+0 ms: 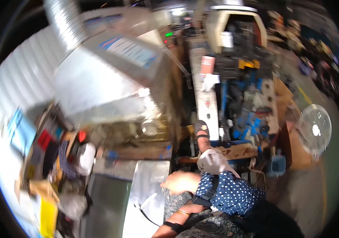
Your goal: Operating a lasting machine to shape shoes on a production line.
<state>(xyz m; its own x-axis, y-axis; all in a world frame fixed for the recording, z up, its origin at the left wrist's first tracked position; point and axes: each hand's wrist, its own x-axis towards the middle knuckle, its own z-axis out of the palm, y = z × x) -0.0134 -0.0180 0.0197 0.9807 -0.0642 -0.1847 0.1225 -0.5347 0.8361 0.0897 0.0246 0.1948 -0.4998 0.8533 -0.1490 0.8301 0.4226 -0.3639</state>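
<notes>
Head view: a black strap (213, 187), matte and ending in a boxy block (202, 201), circles the right forearm near the wrist, beside a navy sleeve (238, 194) with white dots. The left hand (192, 207) is at the block, its fingers hidden, so I cannot tell whether it grips. The right hand (180, 182) reaches left to the edge of a shiny metal sheet (150, 174); blur keeps me from telling whether it holds anything. On the sheet lies a thin white-and-black item (147, 201). To the left is clutter (58, 158); farther off, a big metal hood (98, 83). A sandalled foot (202, 129) is farther out. Far right of centre stands a cream-framed machine (213, 31); right, a fan (315, 129) and a blue bucket (276, 166). The strap's long axis slants from near left to far right, its boxy end pointing near left.
</notes>
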